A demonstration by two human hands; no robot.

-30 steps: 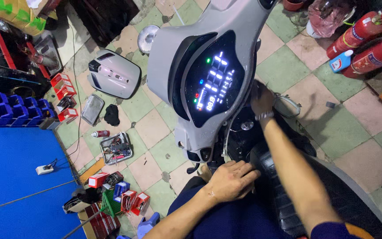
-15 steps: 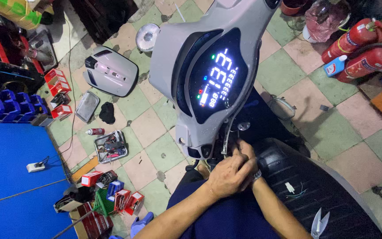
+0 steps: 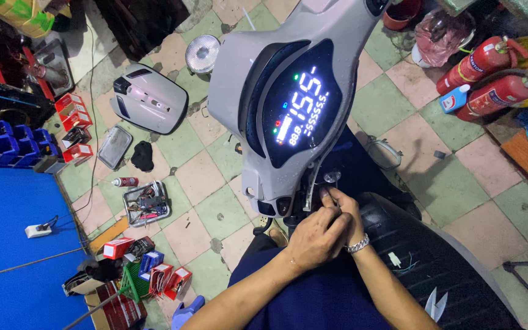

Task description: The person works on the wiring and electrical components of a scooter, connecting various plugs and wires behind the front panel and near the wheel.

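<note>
Both forearms come up from the near edge and meet just below the grey plastic scooter handlebar head [image 3: 245, 91]. The left hand [image 3: 316, 238] lies on top, knuckles up, fingers curled down over the other one. The right hand [image 3: 344, 211], with a silver metal wristband [image 3: 357, 245], is tucked under it, fingertips pinched together on something small at the dark steering column [image 3: 313, 198]. I can't tell what the small part is, and with the left one I honestly can't tell if its grip is closed on anything or just resting there.

The handlebar head sits in the middle of the scene, above the hands. Its long axis runs tilted, from near left up to far right, and the lit digital speedometer display [image 3: 297, 110] faces up at the camera. Just right of the hands is the black textured scooter seat [image 3: 435, 256].

On the checkered green and pink tile floor [image 3: 209, 177], well left of the scooter, lie a loose grey plastic body panel [image 3: 151, 98], a round chrome headlight [image 3: 203, 54] and a small metal tray of tools [image 3: 146, 203]. Two red fire extinguishers [image 3: 490, 76] lie at the far right.
</note>
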